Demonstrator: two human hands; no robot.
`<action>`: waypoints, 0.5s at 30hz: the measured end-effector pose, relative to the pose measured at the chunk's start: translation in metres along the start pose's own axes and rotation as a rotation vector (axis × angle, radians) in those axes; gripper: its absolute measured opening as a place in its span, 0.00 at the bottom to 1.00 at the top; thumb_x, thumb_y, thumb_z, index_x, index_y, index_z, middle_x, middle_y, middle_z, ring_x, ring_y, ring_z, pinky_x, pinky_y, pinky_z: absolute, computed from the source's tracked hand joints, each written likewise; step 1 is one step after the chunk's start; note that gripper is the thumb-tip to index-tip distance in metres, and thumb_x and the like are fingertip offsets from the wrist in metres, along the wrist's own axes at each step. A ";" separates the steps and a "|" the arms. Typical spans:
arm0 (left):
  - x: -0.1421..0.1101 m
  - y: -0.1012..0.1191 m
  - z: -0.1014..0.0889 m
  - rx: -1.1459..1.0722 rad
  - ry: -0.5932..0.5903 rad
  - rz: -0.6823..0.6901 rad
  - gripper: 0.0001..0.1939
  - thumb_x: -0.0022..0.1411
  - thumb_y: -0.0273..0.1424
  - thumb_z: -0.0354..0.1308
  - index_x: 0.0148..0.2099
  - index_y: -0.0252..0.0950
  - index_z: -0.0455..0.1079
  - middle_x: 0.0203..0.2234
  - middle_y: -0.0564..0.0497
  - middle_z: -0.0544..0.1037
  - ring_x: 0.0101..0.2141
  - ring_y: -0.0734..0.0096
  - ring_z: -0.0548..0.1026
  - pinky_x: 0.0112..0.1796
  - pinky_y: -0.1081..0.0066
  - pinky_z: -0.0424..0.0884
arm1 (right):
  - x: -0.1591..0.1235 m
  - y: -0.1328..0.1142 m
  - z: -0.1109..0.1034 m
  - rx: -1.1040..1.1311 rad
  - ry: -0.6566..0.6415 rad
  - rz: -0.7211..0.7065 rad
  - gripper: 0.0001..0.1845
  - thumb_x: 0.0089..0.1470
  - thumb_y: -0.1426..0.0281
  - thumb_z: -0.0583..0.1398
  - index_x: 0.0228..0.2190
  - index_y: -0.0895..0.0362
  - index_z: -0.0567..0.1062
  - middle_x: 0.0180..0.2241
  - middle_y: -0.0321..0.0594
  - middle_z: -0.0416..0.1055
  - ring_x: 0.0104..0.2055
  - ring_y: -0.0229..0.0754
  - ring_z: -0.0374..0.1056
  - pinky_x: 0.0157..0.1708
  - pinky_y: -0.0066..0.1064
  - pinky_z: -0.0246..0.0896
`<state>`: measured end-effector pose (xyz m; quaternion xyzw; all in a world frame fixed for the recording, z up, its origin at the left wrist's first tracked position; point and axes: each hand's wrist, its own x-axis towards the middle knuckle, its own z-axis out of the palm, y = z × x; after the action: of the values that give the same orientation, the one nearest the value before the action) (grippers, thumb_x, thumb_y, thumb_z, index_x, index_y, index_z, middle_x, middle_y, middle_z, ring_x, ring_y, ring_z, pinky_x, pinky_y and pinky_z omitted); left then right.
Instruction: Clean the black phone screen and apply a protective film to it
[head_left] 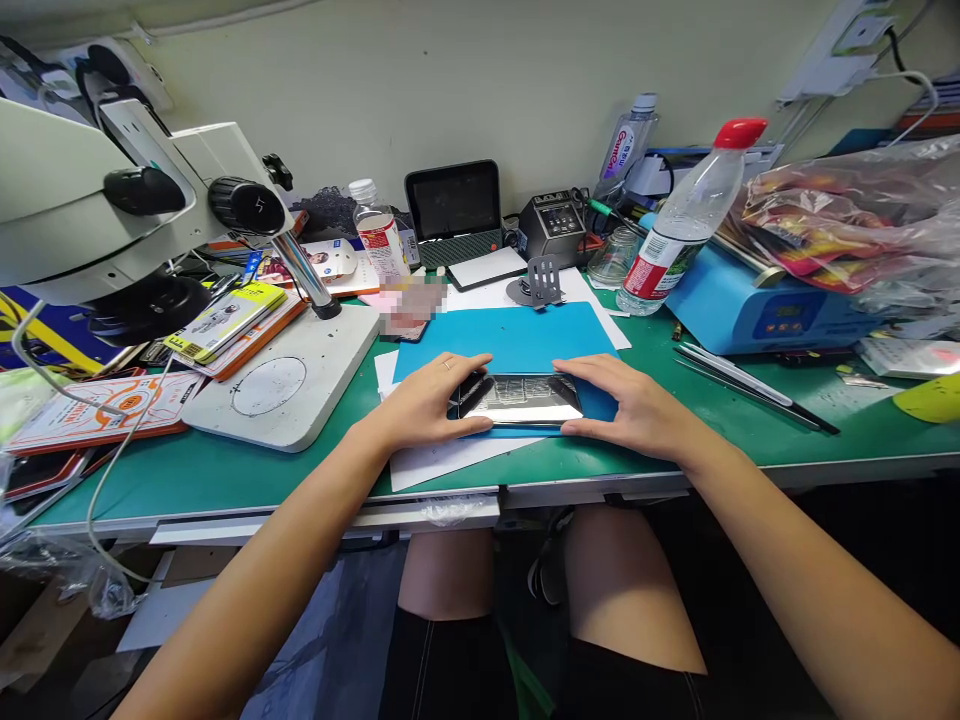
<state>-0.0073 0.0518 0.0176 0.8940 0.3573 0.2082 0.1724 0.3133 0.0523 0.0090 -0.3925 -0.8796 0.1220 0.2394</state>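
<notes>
A smartphone (521, 398) with a shiny dark screen lies flat on a blue mat (517, 340) near the front edge of the green bench (300, 470). My left hand (424, 405) grips the phone's left end, fingers over the top edge and thumb along the near edge. At the phone's right end my right hand (626, 405) holds it the same way. White paper sheets (442, 460) stick out from under the mat beneath my left wrist.
A microscope (135, 220) on a white base (285, 385) stands at left beside stacked packages (232, 325). Behind the mat are a small screen (454, 205), a soldering station (559, 225), a grey stand (536, 285), bottles (679, 230) and a blue machine (757, 305). Tweezers (750, 385) lie at right.
</notes>
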 end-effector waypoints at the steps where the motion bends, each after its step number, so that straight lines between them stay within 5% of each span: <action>1: 0.000 0.000 0.000 0.001 0.002 -0.001 0.39 0.64 0.48 0.61 0.70 0.39 0.54 0.57 0.39 0.72 0.54 0.51 0.70 0.53 0.54 0.69 | 0.000 0.000 0.000 -0.001 -0.001 0.003 0.40 0.52 0.48 0.65 0.61 0.51 0.68 0.56 0.48 0.73 0.58 0.58 0.69 0.55 0.53 0.68; 15: 0.001 0.003 -0.001 0.010 0.001 -0.029 0.36 0.64 0.46 0.62 0.69 0.42 0.57 0.55 0.42 0.74 0.52 0.53 0.71 0.49 0.57 0.71 | -0.002 -0.003 0.000 -0.035 -0.030 0.025 0.41 0.54 0.48 0.64 0.63 0.52 0.66 0.58 0.48 0.71 0.59 0.58 0.67 0.56 0.53 0.67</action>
<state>-0.0053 0.0507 0.0199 0.8895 0.3712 0.2044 0.1706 0.3128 0.0486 0.0091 -0.4059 -0.8801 0.1155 0.2175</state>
